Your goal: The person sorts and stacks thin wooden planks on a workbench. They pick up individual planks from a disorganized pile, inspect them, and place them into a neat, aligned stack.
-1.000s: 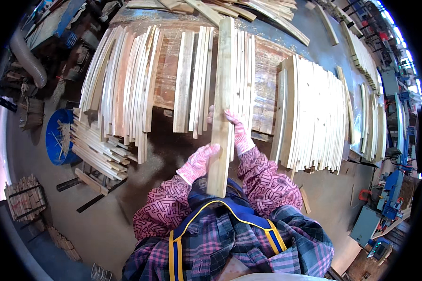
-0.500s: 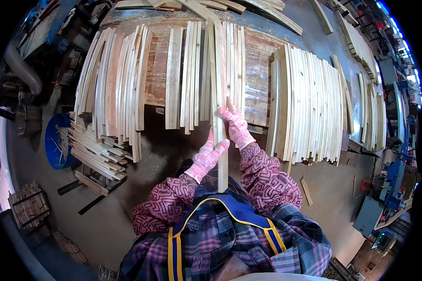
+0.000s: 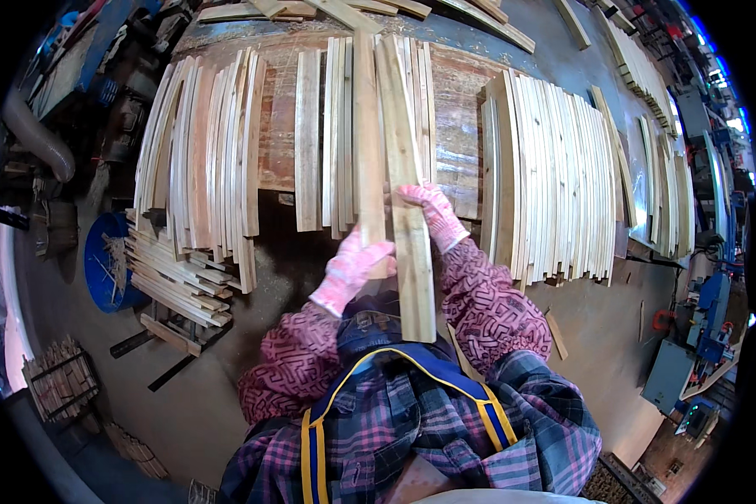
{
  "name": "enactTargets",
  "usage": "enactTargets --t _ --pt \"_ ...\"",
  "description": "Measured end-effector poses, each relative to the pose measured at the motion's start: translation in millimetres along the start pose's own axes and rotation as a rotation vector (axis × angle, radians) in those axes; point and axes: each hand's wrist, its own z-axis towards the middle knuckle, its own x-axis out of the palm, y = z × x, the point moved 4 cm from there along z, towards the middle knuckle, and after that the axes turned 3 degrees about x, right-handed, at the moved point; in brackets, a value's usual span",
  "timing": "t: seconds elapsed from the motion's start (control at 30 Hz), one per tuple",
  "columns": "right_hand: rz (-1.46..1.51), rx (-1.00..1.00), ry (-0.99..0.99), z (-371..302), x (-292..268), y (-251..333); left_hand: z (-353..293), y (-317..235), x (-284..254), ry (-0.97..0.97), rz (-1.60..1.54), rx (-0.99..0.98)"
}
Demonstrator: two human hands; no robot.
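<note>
You are in a woodworking workshop: wooden strips (image 3: 559, 176) lie in rows across your bench (image 3: 458, 126), a blue tub (image 3: 101, 281) holds scraps (image 3: 116, 259), and blue machinery (image 3: 711, 307) stands rightward

A long pinkish-tan board (image 3: 369, 143) and a long yellowish board (image 3: 413, 252) extend side by side, near ends staggered.

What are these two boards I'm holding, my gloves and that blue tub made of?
Boards: bare, seemingly unvarnished wood, judging by the pale tan colour and visible grain. Gloves: probably knitted fabric, given the mottled pink-and-white surface. Blue tub: likely plastic, from its even colour, though painted metal is possible.
</note>
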Motion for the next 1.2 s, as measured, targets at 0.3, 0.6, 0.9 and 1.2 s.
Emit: enactTargets --t 0.3,0.6,0.9,1.2 --pt "-0.602 0.233 -0.494 -5 -87 -9 -21 -11 -235 -0.618 1.074 0.166" --pt "-1.162 0.308 -0.564 52 -126 -44 49 -72 -215 -0.657 2.076 0.100" --pt "-1.062 0.306 -0.539 52 -97 -7 167 10 -189 -0.399 0.537 0.283" --pt "-0.592 -0.134 -0.666 109 -134 -22 259 -3 -181 -0.361 0.661 0.548"
